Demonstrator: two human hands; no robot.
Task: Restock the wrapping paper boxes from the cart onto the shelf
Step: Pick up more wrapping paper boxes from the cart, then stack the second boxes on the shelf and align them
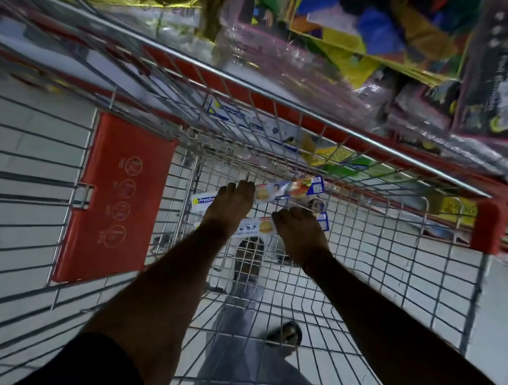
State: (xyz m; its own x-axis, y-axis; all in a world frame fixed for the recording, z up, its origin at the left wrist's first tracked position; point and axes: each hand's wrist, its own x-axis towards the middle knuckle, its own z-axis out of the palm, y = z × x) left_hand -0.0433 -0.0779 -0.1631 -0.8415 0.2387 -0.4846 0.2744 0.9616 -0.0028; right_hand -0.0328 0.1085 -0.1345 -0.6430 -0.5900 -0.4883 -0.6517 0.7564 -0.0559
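Reaching into the wire cart [364, 268]: left hand [232, 204] grips the 12 o'clock box [287, 190]; right hand [300, 234] grips the 6 o'clock box [255, 228].

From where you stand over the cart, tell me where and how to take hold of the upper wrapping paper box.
Grip the upper wrapping paper box across its narrow width near the middle, coming down from above. It is long, slim and lies nearly flat in the cart, so fingers wrap over its long edges. The left hand already sits on its left part; the right hand is on the lower box.
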